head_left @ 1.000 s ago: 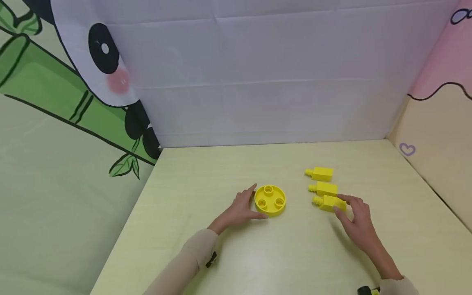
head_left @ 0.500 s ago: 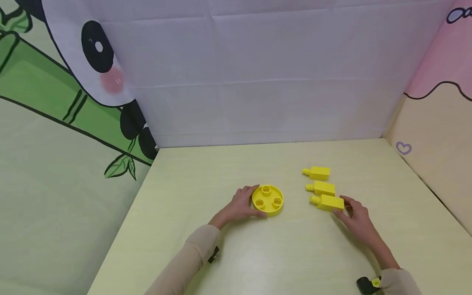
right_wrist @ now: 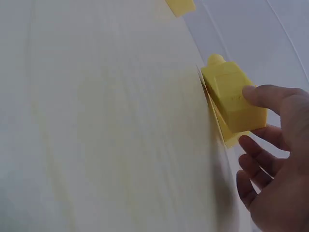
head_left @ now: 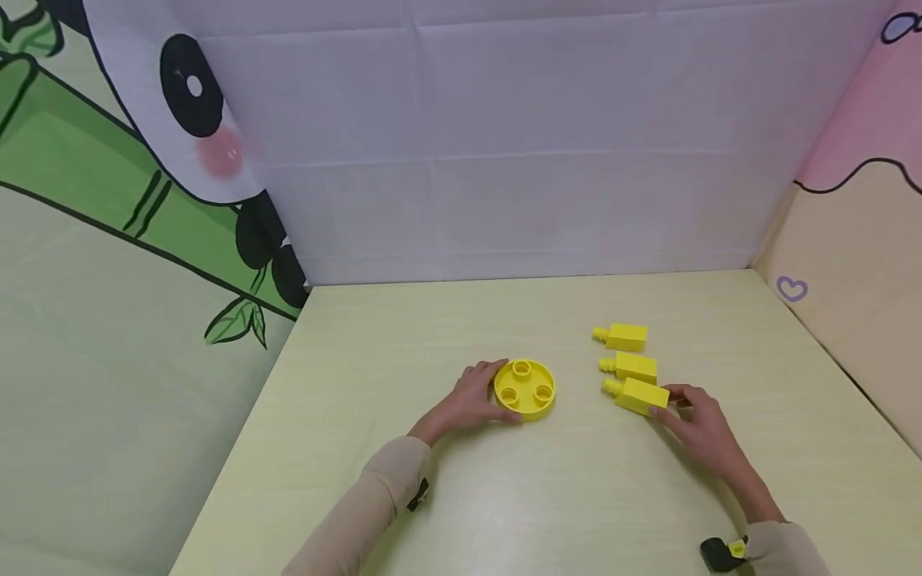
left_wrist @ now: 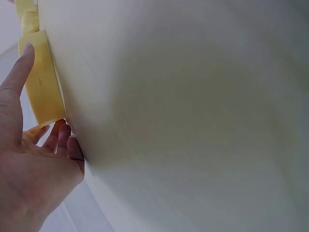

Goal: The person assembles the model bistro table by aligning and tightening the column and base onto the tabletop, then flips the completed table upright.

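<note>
Both of the person's arms were extended forward, and from where I stood the left arm (head_left: 370, 504) slanted inward, its beige sleeve (head_left: 399, 460) stopping short of the wrist. The left hand (head_left: 471, 402) gripped in a wide C, thumb (head_left: 504, 415) opposite the fingers (head_left: 485, 370). The right hand (head_left: 697, 428) pinched between thumb (right_wrist: 268, 95) and forefinger (right_wrist: 273, 135), its other fingers (right_wrist: 256, 166) loosely bent, its wrist (head_left: 756, 496) bare.
</note>
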`<state>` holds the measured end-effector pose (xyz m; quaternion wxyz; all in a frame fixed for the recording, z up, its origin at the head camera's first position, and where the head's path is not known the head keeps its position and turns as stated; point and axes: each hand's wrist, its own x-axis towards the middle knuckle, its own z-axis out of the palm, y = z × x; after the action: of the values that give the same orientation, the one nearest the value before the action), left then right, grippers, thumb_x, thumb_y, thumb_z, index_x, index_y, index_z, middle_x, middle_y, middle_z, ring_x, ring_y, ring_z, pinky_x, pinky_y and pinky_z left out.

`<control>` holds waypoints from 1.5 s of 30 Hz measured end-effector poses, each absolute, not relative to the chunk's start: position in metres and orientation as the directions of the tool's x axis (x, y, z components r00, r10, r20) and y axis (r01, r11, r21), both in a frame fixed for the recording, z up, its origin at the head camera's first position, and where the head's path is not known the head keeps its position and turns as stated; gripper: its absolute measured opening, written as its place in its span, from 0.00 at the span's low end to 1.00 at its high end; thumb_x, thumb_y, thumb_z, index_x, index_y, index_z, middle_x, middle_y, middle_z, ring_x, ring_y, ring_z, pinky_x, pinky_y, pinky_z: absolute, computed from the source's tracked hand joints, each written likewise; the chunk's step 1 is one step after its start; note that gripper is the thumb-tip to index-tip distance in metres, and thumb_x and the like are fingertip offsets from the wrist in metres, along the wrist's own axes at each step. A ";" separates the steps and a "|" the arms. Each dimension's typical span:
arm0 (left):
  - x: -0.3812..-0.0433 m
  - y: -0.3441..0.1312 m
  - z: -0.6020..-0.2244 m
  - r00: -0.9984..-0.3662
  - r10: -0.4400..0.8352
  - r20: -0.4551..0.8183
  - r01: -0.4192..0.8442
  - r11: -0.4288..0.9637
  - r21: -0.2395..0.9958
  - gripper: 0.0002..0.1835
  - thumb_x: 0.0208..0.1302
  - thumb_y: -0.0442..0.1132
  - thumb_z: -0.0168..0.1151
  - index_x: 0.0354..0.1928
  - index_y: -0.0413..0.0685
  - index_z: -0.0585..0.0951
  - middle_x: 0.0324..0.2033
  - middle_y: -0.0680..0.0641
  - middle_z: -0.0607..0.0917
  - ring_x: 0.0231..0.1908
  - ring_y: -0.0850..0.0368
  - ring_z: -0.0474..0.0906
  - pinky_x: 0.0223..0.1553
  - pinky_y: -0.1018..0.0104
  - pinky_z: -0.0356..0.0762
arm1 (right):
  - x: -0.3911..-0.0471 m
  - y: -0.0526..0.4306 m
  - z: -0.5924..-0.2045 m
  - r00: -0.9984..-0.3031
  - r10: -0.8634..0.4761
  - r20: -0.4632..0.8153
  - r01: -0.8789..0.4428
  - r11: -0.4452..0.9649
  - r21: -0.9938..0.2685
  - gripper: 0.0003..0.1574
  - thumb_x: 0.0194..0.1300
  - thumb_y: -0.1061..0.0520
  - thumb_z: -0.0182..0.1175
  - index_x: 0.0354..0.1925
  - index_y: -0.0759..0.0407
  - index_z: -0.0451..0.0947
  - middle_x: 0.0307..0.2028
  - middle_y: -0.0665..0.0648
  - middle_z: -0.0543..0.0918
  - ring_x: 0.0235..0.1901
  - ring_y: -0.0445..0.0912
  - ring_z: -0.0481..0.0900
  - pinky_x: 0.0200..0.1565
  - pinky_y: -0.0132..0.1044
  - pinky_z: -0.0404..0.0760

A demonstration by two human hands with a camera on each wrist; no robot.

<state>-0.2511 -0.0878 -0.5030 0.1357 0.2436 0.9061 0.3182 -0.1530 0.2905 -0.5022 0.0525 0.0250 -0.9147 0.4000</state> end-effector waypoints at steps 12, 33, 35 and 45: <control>-0.251 -0.088 -0.502 -0.844 0.529 -0.087 0.353 0.672 0.651 0.56 0.54 0.60 0.79 0.80 0.50 0.60 0.69 0.43 0.70 0.64 0.44 0.63 0.67 0.45 0.63 | -0.165 0.242 -0.462 -0.960 -0.065 0.271 -0.252 0.613 -0.749 0.23 0.67 0.57 0.71 0.55 0.68 0.78 0.47 0.63 0.79 0.49 0.59 0.73 0.47 0.54 0.70; -0.248 -0.086 -0.498 -0.849 0.519 -0.095 0.346 0.684 0.643 0.55 0.54 0.60 0.78 0.79 0.49 0.62 0.68 0.42 0.71 0.63 0.44 0.64 0.66 0.45 0.64 | -0.206 0.177 -0.425 -0.913 -0.331 0.239 -0.408 0.725 -0.554 0.21 0.63 0.52 0.73 0.48 0.64 0.82 0.46 0.59 0.81 0.51 0.62 0.73 0.53 0.58 0.73; -0.248 -0.086 -0.498 -0.850 0.517 -0.100 0.344 0.690 0.636 0.55 0.55 0.60 0.78 0.80 0.50 0.61 0.68 0.42 0.71 0.63 0.44 0.64 0.66 0.45 0.64 | -0.209 0.170 -0.425 -0.908 -0.331 0.257 -0.419 0.734 -0.534 0.22 0.63 0.50 0.73 0.48 0.64 0.83 0.45 0.59 0.81 0.49 0.61 0.73 0.52 0.57 0.74; -0.249 -0.087 -0.499 -0.849 0.517 -0.105 0.348 0.699 0.625 0.56 0.55 0.61 0.78 0.80 0.52 0.60 0.69 0.44 0.70 0.63 0.45 0.63 0.67 0.46 0.64 | -0.218 0.146 -0.430 -0.923 -0.264 0.280 -0.369 0.815 -0.446 0.26 0.62 0.43 0.73 0.42 0.64 0.81 0.38 0.59 0.80 0.43 0.60 0.73 0.48 0.56 0.73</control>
<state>-0.2495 -0.0869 -0.4993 0.1377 0.2374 0.9114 0.3068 -0.2178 0.1464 -0.4302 0.1031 0.1672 -0.9471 0.2539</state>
